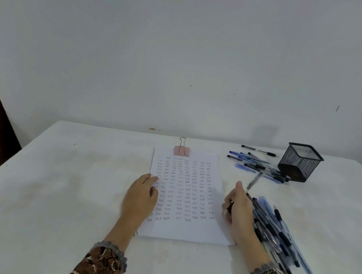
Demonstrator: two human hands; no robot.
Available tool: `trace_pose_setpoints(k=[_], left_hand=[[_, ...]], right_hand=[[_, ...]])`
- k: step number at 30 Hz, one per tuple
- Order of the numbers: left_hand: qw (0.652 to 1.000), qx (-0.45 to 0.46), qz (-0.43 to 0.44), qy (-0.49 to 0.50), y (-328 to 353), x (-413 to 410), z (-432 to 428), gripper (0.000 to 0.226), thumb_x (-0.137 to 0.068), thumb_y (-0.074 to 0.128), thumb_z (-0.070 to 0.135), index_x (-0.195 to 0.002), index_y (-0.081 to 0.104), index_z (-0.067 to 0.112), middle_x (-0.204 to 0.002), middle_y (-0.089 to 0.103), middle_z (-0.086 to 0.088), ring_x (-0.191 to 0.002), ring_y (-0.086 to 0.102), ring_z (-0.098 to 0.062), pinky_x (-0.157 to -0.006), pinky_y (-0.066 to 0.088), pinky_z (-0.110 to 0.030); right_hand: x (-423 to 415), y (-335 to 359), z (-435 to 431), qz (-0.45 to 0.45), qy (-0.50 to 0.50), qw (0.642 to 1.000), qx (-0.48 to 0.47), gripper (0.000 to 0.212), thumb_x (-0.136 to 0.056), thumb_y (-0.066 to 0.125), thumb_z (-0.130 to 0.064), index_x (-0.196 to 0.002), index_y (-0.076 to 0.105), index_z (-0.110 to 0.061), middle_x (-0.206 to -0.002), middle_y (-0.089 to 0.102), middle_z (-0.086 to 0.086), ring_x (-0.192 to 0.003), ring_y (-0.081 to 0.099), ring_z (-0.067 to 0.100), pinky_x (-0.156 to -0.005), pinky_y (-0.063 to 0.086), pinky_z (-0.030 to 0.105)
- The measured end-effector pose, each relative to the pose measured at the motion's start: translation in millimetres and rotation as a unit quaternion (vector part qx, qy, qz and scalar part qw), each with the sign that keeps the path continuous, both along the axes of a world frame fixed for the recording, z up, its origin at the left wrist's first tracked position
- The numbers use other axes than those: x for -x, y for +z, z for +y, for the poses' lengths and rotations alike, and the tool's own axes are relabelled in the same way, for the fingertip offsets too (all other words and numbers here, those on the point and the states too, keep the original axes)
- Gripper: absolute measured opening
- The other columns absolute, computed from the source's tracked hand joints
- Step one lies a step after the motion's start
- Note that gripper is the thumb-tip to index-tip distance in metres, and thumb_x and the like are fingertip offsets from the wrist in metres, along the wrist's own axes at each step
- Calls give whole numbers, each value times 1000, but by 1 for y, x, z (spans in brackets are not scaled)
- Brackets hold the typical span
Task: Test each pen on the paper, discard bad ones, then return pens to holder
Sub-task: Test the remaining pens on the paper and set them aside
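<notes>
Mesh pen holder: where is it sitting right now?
Head view: the black mesh pen holder stands at the far right of the table, just right of a scatter of pens.

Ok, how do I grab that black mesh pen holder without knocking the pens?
Probably pinch the top rim of the black mesh pen holder from above, on its right side. It stands upright with an open top, so a wall fits between thumb and fingers, and the loose pens lie along its left.
</notes>
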State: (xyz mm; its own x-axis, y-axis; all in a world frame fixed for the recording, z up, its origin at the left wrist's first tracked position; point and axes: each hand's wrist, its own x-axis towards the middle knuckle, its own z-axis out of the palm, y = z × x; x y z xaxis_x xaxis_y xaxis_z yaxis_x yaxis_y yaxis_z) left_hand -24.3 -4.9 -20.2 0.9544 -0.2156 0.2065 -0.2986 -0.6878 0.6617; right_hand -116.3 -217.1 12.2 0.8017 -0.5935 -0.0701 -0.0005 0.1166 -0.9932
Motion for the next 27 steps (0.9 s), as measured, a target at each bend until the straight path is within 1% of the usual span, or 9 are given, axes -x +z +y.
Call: trace_pose_setpoints(k=[2, 4, 7, 10, 13, 15, 23, 25, 27], left_hand=[[1000, -6, 0, 4, 2, 1, 1, 44, -95, 38, 15, -139, 39, 12, -146, 36, 0, -134, 32, -15, -110, 26, -28], [1000, -24, -11, 6, 3, 1, 2, 44, -96, 36, 16, -139, 37, 10, -146, 36, -2, -133, 32, -16, -109, 26, -27], [998, -62, -23, 1, 4, 2, 3, 44, -96, 35, 16, -139, 36, 9, -145, 37, -4, -132, 33, -19, -109, 25, -28], [995, -92, -41, -15, 5, 2, 4, 44, -96, 30, 19, -137, 39, 5, -140, 42, -8, -129, 36, -23, -109, 26, -31], [994, -94, -51, -17, 6, 4, 5, 52, -92, 22, 26, -133, 43, 2, -136, 47, -10, -126, 40, -24, -108, 28, -33], [994, -94, -46, -15, 5, 3, 4, 46, -94, 27, 19, -134, 42, 3, -138, 45, -9, -128, 38, -23, -110, 25, -33], [995, -94, -35, -10, 8, 5, 4, 43, -96, 32, 14, -138, 37, 6, -144, 38, -6, -134, 29, -18, -112, 18, -28], [995, -90, -29, -9, 6, 4, 4, 44, -96, 32, 15, -139, 36, 7, -146, 36, -5, -137, 27, -18, -113, 16, -29], [996, -88, -25, -9, 5, 3, 5, 44, -96, 32, 15, -140, 35, 8, -147, 35, -5, -138, 24, -18, -114, 14, -29]], right_hand=[[0, 5, 1, -7, 28, 1000, 9, 45, -99, 31, -44, -66, 38, -15, -43, 39, -2, -33, 29, 10, -39, 18, 21], [1, 9, 3, -6, 47, 999, 28, 36, -101, 26, -40, -80, 42, -15, -43, 40, -3, -33, 27, 9, -38, 19, 19], [3, 11, 3, -29, 43, 997, 56, 26, -102, 26, -29, -94, 47, -15, -50, 44, -1, -38, 36, 9, -39, 30, 22], [5, 15, -1, -85, 58, 995, -15, 25, -102, 30, -16, -96, 54, -10, -63, 52, 3, -51, 44, 15, -52, 37, 25], [5, 22, -3, -91, 72, 987, -113, 28, -102, 30, -21, -105, 56, -14, -63, 51, -1, -44, 37, 8, -46, 30, 22], [4, 24, -2, -81, 64, 988, -114, 30, -102, 29, -27, -106, 57, -16, -59, 49, -4, -41, 32, 6, -42, 25, 20], [5, 20, -2, -92, 3, 991, -93, 24, -101, 37, -20, -96, 59, -13, -55, 39, -3, -39, 26, 6, -40, 19, 19], [9, 21, -4, -79, 3, 995, -60, 23, -100, 39, -20, -99, 61, -13, -59, 43, -3, -41, 29, 6, -40, 23, 19], [14, 26, -11, -15, -7, 995, 97, 22, -99, 42, -19, -105, 62, -11, -72, 52, -1, -50, 38, 10, -48, 31, 23]])
